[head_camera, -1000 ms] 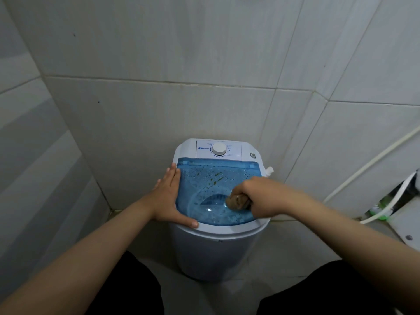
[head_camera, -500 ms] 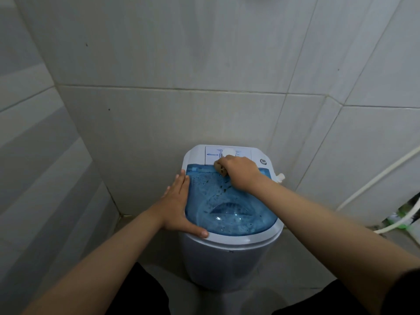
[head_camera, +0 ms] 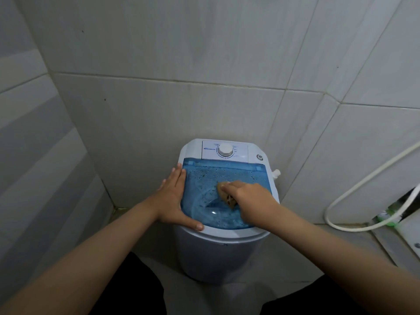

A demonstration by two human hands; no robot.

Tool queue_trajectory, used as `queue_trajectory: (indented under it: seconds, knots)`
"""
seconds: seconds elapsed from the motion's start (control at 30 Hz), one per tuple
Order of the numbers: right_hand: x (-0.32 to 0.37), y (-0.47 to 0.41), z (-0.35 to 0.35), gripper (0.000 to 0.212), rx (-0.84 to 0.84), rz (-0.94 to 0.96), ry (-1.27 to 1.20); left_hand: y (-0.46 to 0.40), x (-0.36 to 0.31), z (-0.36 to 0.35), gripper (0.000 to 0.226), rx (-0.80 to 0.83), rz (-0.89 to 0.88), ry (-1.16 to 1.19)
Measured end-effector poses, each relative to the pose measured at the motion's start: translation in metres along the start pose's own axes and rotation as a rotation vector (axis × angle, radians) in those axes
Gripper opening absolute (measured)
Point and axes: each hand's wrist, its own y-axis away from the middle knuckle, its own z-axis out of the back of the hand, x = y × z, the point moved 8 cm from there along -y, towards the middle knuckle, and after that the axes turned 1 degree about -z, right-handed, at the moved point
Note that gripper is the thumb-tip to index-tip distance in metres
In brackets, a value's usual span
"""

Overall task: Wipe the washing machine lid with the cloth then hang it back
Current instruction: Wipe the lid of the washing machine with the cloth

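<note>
A small white washing machine (head_camera: 218, 255) stands in the tiled corner, with a translucent blue lid (head_camera: 204, 178) speckled with water drops. My right hand (head_camera: 247, 196) presses a bunched tan cloth (head_camera: 226, 195) onto the middle of the lid. My left hand (head_camera: 173, 196) lies flat along the lid's left edge, fingers straight, thumb on the front rim. Most of the cloth is hidden under my right fingers.
A white control panel with a round dial (head_camera: 225, 150) sits behind the lid. A white hose (head_camera: 363, 185) loops along the right wall. Something green (head_camera: 388, 214) lies by a grey ledge at the right. Tiled walls close in behind and left.
My right hand has slid the cloth from the lid's back edge near the dial toward the middle. One second ago it was at the front right. The left hand has stayed put.
</note>
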Motion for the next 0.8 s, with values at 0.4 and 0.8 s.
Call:
queue_trajectory:
  seconds: [0.4,0.8]
  knots:
    - [0.005,-0.065,0.057,0.043,0.049,-0.005,-0.124,0.002,-0.004,0.0,0.16,0.002,-0.002,-0.001]
    - [0.017,-0.104,0.006,0.042,-0.068,0.048,-0.09,-0.001,-0.001,0.001,0.162,0.002,-0.002,0.007]
